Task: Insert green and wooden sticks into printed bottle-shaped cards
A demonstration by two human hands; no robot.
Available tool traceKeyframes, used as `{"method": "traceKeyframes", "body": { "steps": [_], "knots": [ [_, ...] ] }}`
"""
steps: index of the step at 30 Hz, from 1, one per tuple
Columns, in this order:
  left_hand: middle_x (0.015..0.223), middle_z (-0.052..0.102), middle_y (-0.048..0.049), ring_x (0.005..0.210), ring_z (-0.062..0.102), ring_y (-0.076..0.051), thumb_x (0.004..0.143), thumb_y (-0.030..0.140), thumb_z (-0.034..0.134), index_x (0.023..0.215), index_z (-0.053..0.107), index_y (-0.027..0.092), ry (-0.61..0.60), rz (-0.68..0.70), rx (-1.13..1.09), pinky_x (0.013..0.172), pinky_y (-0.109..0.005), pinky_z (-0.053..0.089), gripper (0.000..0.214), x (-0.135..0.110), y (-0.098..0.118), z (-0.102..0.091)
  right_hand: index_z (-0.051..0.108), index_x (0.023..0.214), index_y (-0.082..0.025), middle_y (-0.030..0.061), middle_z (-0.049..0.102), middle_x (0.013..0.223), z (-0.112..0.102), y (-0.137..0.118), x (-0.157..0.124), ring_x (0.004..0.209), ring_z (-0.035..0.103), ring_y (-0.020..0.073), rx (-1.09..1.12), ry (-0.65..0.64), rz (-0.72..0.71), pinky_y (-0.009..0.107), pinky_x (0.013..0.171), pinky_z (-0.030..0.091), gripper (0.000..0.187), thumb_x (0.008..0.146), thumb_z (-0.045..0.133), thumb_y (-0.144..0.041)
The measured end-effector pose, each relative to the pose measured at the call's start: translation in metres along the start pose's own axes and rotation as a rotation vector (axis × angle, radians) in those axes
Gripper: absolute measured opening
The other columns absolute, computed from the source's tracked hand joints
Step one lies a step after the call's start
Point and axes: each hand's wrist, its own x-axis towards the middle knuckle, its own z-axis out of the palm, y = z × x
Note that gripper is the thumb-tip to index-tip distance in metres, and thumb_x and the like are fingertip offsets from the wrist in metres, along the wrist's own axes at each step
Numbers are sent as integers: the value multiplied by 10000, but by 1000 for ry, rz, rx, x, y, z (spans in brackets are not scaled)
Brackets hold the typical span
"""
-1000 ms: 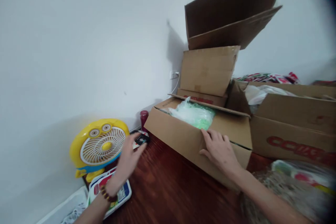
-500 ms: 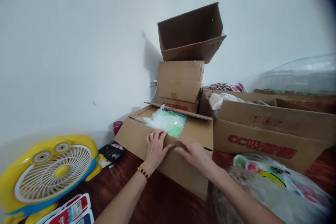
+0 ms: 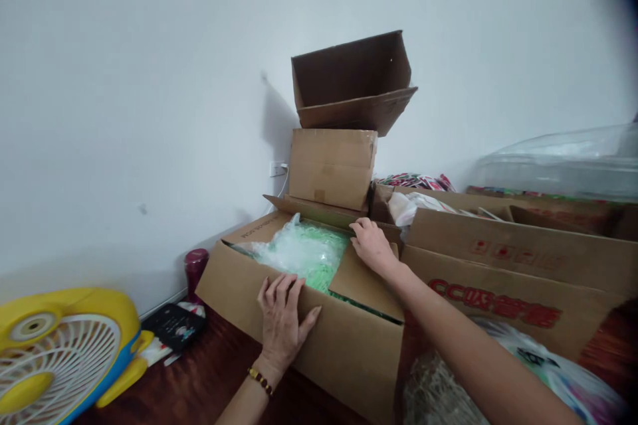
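Observation:
An open cardboard box (image 3: 349, 352) stands in front of me, tilted in view, with green shredded filler in clear plastic bags (image 3: 304, 249) inside. My left hand (image 3: 282, 319), wearing a beaded bracelet, rests on the front flap. Its fingers are spread over the flap's upper edge and its thumb is apart. At the back right corner, my right hand (image 3: 373, 246) has its fingers curled at the edge of the back flap, above the right side flap (image 3: 366, 282). Its exact grip is partly hidden.
Behind are stacked cartons (image 3: 331, 166) topped by an open box (image 3: 353, 80). On the right stands a large carton with red lettering (image 3: 488, 299), beside a plastic bag (image 3: 543, 365). A yellow fan (image 3: 64, 352), a black flat item (image 3: 174, 327) and a dark red container (image 3: 196, 272) lie left.
My right hand has moved from the front edge to the back right of the box. The back flap is pushed farther back, exposing more green filler. My left hand stays on the front flap.

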Motion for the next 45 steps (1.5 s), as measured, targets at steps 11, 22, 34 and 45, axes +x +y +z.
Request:
{"method": "traceKeyframes", "body": {
  "steps": [11, 22, 34, 45],
  "knots": [
    [712, 586, -30, 761, 502, -206, 922, 341, 443, 674, 504, 194, -233, 111, 22, 827, -433, 364, 295, 49, -6, -13, 521, 1269, -160, 165, 504, 1292, 20, 22, 32, 1183, 401, 300, -240, 336, -59, 489, 1007, 227, 396, 903, 375, -122],
    [634, 491, -2, 698, 436, -174, 925, 238, 436, 625, 424, 194, -113, 69, -104, 768, -391, 355, 304, 38, -12, 2, 648, 926, -154, 139, 710, 911, 8, 44, 72, 859, 671, 271, -231, 24, 123, 354, 730, 425, 558, 957, 244, -538],
    [583, 410, 11, 650, 406, -168, 879, 158, 445, 616, 402, 207, 18, 35, -269, 747, -392, 356, 272, 28, -15, 8, 689, 1035, -119, 213, 672, 1095, 5, 73, 123, 1028, 633, 327, -221, -85, 229, 435, 855, 433, 693, 932, 206, -604],
    [681, 546, -24, 756, 448, -187, 955, 317, 374, 654, 502, 193, -70, 71, -69, 820, -390, 310, 349, 30, -12, 9, 601, 1092, -123, 216, 635, 1007, 14, 46, 52, 916, 601, 316, -220, -125, 70, 461, 774, 402, 696, 903, 208, -666]
  ]
}}
